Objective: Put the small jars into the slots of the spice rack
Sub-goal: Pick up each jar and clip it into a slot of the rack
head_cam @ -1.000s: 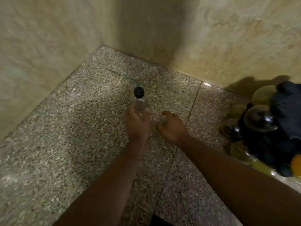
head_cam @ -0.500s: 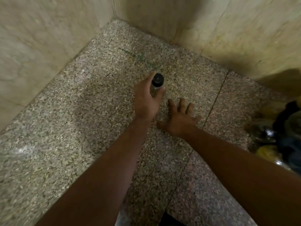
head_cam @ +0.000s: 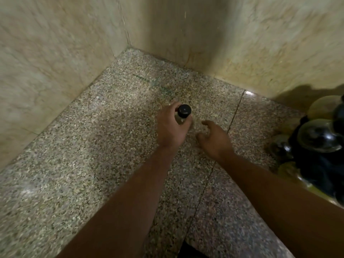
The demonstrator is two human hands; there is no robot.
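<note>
Small jar, black-capped, contents unclear, is gripped by the left hand; right hand loosely curled, empty.

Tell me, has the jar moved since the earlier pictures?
No, hardly: the jar, gripped by the left hand, stays close by the green mark, left of the counter seam.
</note>
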